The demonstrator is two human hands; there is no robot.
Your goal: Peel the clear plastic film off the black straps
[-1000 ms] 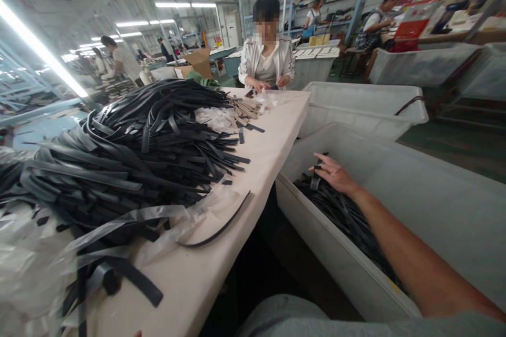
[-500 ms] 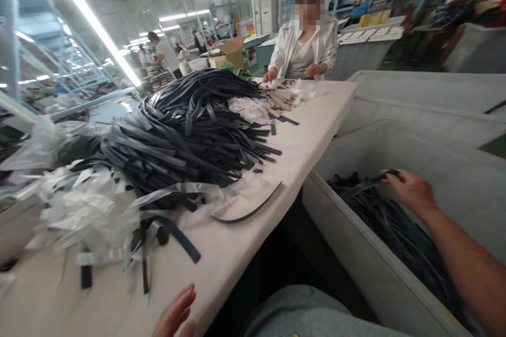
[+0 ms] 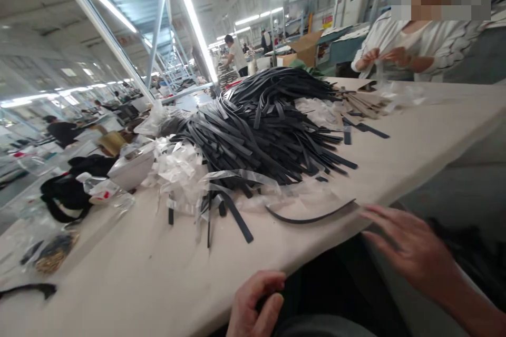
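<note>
A big heap of black straps point(image 3: 264, 126) lies on the cream table point(image 3: 138, 274). One curved black strap point(image 3: 312, 216) rests alone near the front edge, beside crumpled clear plastic film point(image 3: 237, 181). My right hand point(image 3: 411, 247) hovers just right of that strap, fingers spread, holding nothing. My left hand point(image 3: 253, 308) rests at the table's front edge with its fingers curled over the edge. Nothing shows inside them.
A person in a white jacket point(image 3: 415, 45) works across the table at the far right. A white bowl point(image 3: 132, 171), plastic bags and a black bag point(image 3: 65, 195) sit at the left. A grey bin point(image 3: 466, 189) stands right of the table. Other workers are far behind.
My right hand has left the bin of straps and come back to the table edge, empty. My view has swung left. My left hand has risen to the edge and curled.
</note>
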